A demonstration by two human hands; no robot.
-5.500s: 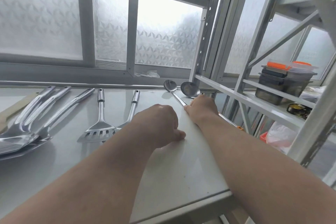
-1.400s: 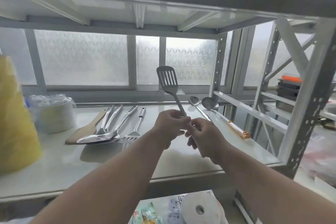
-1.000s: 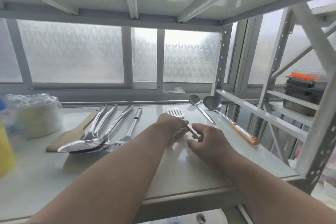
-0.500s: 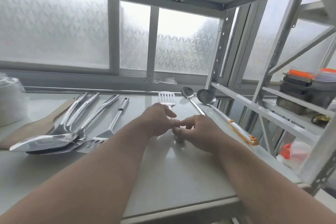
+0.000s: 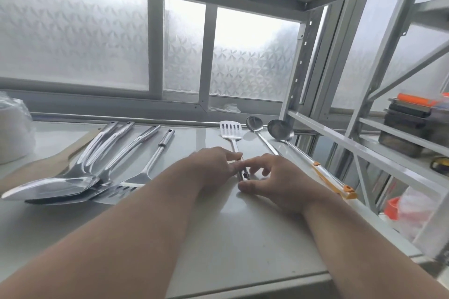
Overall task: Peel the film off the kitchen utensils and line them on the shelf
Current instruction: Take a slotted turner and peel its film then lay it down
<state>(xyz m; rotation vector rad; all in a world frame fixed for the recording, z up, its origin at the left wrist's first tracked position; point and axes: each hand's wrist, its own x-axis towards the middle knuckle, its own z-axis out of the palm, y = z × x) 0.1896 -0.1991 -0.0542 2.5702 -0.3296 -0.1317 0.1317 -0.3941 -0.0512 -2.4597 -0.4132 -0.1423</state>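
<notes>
Both hands rest on the shelf (image 5: 243, 238) around one handle end: the left hand (image 5: 213, 165) pinches the slotted spatula (image 5: 232, 133), the right hand (image 5: 272, 177) loosely curled beside it — fingertips touching. Beyond them its blade lies flat; right of it, a spoon (image 5: 255, 125) and ladle (image 5: 280, 130).

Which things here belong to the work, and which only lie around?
For the job:
slotted turner
spoon
ladle
pile of utensils
shelf

Lying about:
black containers
plastic bag
wrapped white stack
</notes>
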